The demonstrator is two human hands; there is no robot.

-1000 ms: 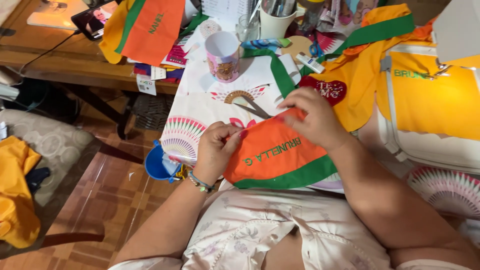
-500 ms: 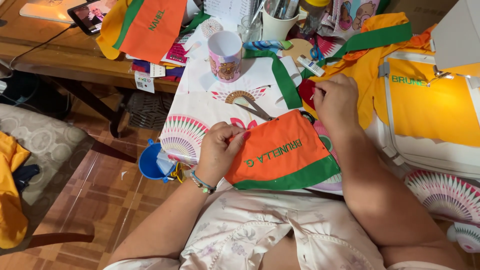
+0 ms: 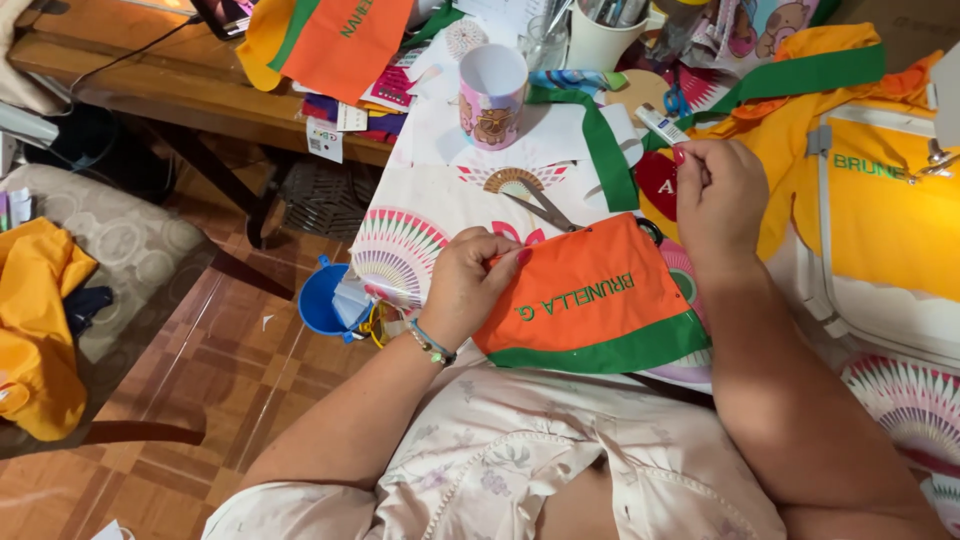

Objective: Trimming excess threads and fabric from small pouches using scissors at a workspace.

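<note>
An orange fabric piece with a green border and green lettering lies on the table in front of me. My left hand pinches its upper left edge. My right hand is raised above the piece's upper right corner, fingers curled together as if pinching something small; what it holds is too small to tell. A pair of scissors lies on the patterned cloth just beyond the orange piece.
A pink mug stands further back beside a green fabric strip. Yellow garments lie at the right over a white machine. Another orange piece hangs at the back. A blue bucket sits on the floor left.
My right hand has lifted off the orange piece and moved up and to the right. My left hand stays on the piece's left edge.
</note>
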